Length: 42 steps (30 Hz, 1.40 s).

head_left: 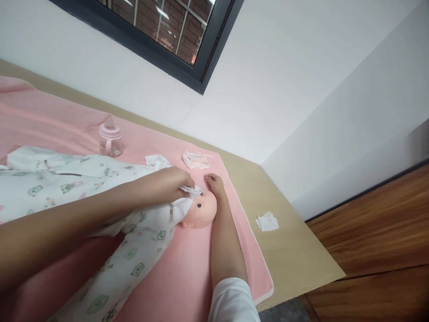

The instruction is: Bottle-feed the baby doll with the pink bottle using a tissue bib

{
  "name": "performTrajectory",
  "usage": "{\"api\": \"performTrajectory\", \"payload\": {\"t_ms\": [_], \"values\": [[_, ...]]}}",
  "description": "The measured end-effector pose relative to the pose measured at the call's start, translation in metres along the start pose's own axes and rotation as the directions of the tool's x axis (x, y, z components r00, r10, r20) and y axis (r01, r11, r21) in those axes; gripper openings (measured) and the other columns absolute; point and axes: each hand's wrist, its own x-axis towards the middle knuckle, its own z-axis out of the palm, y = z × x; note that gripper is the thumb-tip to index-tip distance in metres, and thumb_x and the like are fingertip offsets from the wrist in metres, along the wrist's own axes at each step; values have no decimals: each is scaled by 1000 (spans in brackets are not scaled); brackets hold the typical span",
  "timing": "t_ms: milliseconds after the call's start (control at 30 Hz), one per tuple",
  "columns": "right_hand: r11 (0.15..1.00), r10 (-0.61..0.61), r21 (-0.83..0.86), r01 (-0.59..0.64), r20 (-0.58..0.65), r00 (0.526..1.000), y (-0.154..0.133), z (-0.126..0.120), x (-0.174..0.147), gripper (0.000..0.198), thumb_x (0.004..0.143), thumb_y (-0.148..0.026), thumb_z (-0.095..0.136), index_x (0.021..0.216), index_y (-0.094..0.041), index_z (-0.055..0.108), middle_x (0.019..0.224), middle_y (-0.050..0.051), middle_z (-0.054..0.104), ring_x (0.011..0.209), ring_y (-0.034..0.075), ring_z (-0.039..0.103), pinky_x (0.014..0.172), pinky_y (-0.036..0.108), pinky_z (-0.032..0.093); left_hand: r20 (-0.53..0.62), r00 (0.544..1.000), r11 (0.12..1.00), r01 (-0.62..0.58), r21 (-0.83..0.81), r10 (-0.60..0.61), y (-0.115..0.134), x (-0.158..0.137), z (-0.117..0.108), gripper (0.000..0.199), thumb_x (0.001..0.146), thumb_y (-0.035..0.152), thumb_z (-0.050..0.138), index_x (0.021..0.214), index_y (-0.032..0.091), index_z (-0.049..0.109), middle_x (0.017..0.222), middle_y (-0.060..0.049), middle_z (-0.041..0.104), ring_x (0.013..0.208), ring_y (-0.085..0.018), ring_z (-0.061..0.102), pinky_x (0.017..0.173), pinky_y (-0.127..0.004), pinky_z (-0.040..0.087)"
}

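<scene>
A baby doll [205, 211] lies on its back, dressed in a white bodysuit [147, 237] printed with green and pink animals. My left hand [176, 182] pinches a white wipe [191, 191] against the doll's face, covering its mouth area; one eye shows plainly beside it. Around the top of the doll's head rests my right hand [215, 183], its fingers loosely bent with nothing between them. The right forearm lies along the head. Just beyond the hands sits a clear plastic packet [196, 160].
A pink blanket [187, 268] covers much of the wooden table [295, 250]. A baby bottle [110, 138] with a pink collar and handle stands at the back left. On the bare wood to the right lies a crumpled white tissue [267, 221]. Walls and a dark-framed window [201, 74] border the far side.
</scene>
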Motion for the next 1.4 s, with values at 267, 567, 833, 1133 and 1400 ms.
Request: {"api": "performTrajectory", "payload": {"t_ms": [267,567,833,1133,1400], "values": [[1000,-16,-20,16,3,1000,-2,-1,0,15,76,-28,60,83,-19,69,92,5,74,82,15,65,91,34,52,72,996,998,45,53,-48,7,0,-2,15,82,25,48,69,18,52,78,-5,66,72,-20,59,62,-30,33],[1000,-10,4,10,-12,1000,0,0,1,15,75,-28,59,82,-19,68,93,5,74,84,15,66,91,34,52,12,995,992,93,83,-94,3,-1,-1,15,83,24,47,69,19,46,74,-4,62,69,-20,57,59,-30,33],[1000,7,-24,-7,-15,1000,-6,0,-3,17,75,-29,59,84,-18,69,94,5,74,83,15,65,89,33,52,-11,994,987,114,114,-113,1,-1,0,18,87,26,46,70,18,44,75,-4,61,68,-18,54,59,-28,31],[999,8,-40,-9,-10,1000,-11,1,-6,17,75,-27,57,84,-17,69,92,5,74,82,14,64,89,31,51,-13,983,961,184,207,-185,11,1,-8,23,85,23,49,64,19,41,74,-6,62,70,-22,58,59,-31,33],[999,14,-44,-15,-9,1000,-15,2,-8,16,77,-25,56,84,-17,68,89,4,73,81,13,63,89,30,51,-23,985,953,174,249,-174,3,3,-11,18,86,23,45,69,19,48,81,-7,67,81,-25,63,66,-32,39]]}}
